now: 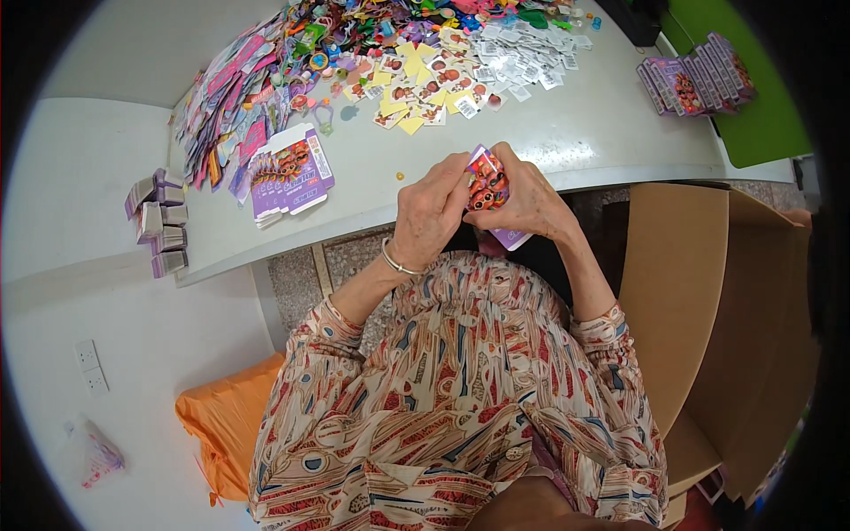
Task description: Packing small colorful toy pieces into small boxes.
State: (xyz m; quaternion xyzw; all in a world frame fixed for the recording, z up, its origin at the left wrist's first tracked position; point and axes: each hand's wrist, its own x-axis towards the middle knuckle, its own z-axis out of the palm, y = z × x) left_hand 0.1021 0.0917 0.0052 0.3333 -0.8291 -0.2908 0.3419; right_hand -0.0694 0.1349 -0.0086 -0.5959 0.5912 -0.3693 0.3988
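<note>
Centrally, one left hand (431, 208) and one right hand (531, 196), both curled tight, gripping one purple box (487, 184) at the near edge of one table (575, 152), one orange bag (226, 420), one brown carton (675, 283)

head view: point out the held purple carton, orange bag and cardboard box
Held purple carton (489, 183): head view, printed face
Orange bag (231, 414): head view, visible middle
Cardboard box (675, 292): head view, left-hand panel

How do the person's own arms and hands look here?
The left hand and right hand are ungloved. A pale bangle circles the left wrist; none shows on the right. Both sleeves, cream with red, blue and brown shapes, stop at the forearms.
</note>
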